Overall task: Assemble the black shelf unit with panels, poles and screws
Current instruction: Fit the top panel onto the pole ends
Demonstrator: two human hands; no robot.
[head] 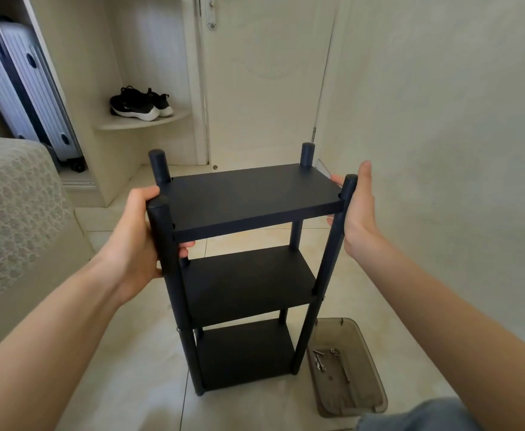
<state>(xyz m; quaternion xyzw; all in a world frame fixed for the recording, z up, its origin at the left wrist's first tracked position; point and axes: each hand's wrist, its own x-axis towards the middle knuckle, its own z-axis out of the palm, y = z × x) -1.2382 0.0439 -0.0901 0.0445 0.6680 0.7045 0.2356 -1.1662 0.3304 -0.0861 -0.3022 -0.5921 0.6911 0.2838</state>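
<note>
The black shelf unit (248,197) stands upright on the tiled floor, with three panels between four round poles. My left hand (136,234) is wrapped around the near left pole (164,241) at the top panel, fingers curled under the panel edge. My right hand (359,206) lies flat with its fingers straight beside the near right pole (340,219); whether the palm touches the pole I cannot tell. Several loose screws (326,357) lie in a translucent tray (376,396) on the floor at the unit's lower right.
A bed with a patterned cover (12,213) is close on the left. A white wall runs along the right. Behind the unit stand a closed door (264,73), a corner shelf with black sneakers (139,102) and a suitcase (24,88) in a wardrobe.
</note>
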